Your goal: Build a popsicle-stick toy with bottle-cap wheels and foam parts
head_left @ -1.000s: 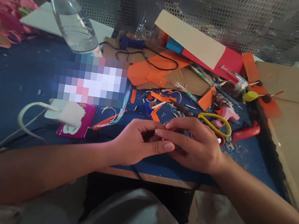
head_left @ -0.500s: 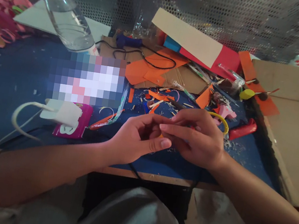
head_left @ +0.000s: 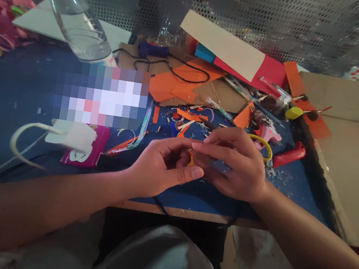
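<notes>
My left hand (head_left: 164, 166) and my right hand (head_left: 236, 163) meet above the front of the blue table (head_left: 10, 91). The fingers of my left hand are curled, its thumb pointing right. A small orange bit (head_left: 191, 158) shows between the hands; what they hold is mostly hidden by the fingers. My right hand's fingers are bent over and touch the left fingertips. Just behind the hands lie orange scraps (head_left: 191, 115) and small shavings. Right of my right hand are a yellow ring (head_left: 267, 148) and a red object (head_left: 289, 155).
A water bottle (head_left: 80, 30) with a red cap leans at the back left. A white plug (head_left: 71, 136) sits in a magenta power socket (head_left: 100, 145). Cardboard (head_left: 347, 164) lies at the right. Coloured sheets (head_left: 223, 44) and a black cable (head_left: 174, 76) lie behind.
My right fingers have shifted slightly, and the orange bit between the hands shows a little more. The whole view has moved slightly.
</notes>
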A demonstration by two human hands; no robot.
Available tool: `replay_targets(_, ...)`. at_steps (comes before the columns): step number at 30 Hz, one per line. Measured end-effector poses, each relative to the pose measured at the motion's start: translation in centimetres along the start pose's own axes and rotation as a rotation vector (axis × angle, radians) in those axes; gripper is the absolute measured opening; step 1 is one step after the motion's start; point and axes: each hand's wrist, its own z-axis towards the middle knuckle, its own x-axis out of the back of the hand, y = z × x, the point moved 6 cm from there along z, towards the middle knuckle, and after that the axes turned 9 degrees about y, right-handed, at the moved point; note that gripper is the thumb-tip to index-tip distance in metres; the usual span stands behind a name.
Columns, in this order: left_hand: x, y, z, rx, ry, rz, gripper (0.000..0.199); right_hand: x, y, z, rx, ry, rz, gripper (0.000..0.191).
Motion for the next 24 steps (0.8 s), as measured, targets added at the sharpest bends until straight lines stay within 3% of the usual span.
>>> replay_targets(8, -0.11, -0.36, -0.23, 0.084, -0.028, 0.058, 0.036, -0.25, -0.12, -0.1, 0.004, -0.035, 0.044, 0.04)
replay_targets(14, -0.2, -0.35, -0.24, 0.113, -0.057, 0.074, 0.039, -0.33, -0.01, -0.38, 0.036, -0.058, 0.058, 0.031)
replay_targets(19, -0.27, -0.55, -0.29, 0.16, -0.058, 0.134, 0.039, -0.53, -0.2, -0.35, 0.046, -0.076, 0.064, 0.041)
replay_targets(24, -0.42, -0.49, -0.23, 0.16, -0.065, 0.103, 0.043, -0.76, -0.37, -0.67, 0.068, -0.099, 0.037, 0.024)
